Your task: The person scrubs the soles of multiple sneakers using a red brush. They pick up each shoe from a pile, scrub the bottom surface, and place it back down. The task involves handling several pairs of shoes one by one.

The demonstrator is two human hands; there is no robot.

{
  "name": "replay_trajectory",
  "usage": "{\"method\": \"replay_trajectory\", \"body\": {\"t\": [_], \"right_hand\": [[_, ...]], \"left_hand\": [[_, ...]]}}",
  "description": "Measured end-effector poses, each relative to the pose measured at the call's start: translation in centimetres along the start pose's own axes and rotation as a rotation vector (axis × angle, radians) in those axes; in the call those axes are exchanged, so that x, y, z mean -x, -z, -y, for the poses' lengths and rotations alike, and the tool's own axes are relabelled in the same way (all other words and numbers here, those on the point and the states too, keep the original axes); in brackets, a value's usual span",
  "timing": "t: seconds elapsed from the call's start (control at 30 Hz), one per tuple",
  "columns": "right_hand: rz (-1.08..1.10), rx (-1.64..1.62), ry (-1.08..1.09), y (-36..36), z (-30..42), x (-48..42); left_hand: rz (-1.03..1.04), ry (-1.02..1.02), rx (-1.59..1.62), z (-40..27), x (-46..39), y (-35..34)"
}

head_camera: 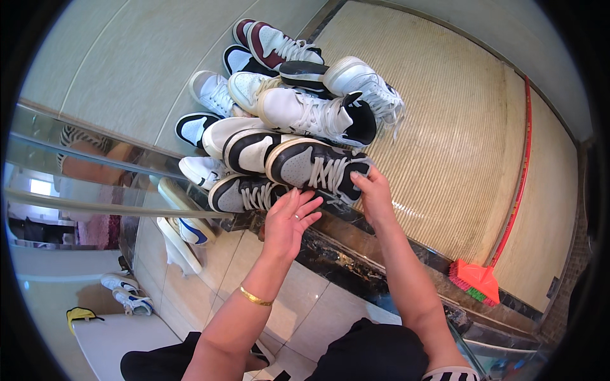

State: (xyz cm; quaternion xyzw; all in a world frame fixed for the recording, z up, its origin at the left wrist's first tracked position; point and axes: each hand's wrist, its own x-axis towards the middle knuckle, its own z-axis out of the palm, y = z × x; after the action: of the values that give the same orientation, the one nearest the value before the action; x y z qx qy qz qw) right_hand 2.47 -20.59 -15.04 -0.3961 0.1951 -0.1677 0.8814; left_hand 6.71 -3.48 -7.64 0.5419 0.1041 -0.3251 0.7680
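Note:
With its thumb inside the collar, my right hand [374, 195] grips the heel end of a grey-and-black low-top sneaker [305, 164] with pale laces. That sneaker lies at the front of a heap of shoes, its toe to the left. My left hand [288, 221] is turned palm up, fingers spread and holding nothing, just below it. A similar grey-and-black sneaker [238, 193] sits beside my left fingertips. Behind these are a black-and-white sneaker [252, 152], a white high-top with a black collar [310, 112] and a white sneaker with loose laces [362, 83].
Maroon-and-white sneakers [271, 45] top the heap by the tiled wall [119, 62]. A red-handled broom [481, 281] leans on the right across the ribbed floor [429, 143]. A dark stone ledge [343, 257] crosses before me. White-and-blue sneakers [190, 231] stand below the glass edge.

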Motion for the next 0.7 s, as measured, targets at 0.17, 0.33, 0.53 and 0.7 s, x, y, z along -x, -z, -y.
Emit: {"method": "replay_trajectory", "body": {"t": [0.17,0.33,0.53,0.7], "right_hand": [[-0.009,0.069,-0.067,0.6,0.2,-0.4],[-0.127,0.194,-0.096,0.5,0.8,0.7],[-0.116,0.208,-0.113,0.2,1.5,1.2],[-0.192,0.329,-0.064,0.9,0.9,1.9]], "left_hand": [[-0.065,0.062,-0.022,0.1,-0.5,0.5],[-0.025,0.057,0.005,-0.3,-0.1,0.9],[-0.003,0.069,0.036,-0.7,0.2,0.6],[-0.063,0.094,0.035,-0.6,1.0,0.9]]}}
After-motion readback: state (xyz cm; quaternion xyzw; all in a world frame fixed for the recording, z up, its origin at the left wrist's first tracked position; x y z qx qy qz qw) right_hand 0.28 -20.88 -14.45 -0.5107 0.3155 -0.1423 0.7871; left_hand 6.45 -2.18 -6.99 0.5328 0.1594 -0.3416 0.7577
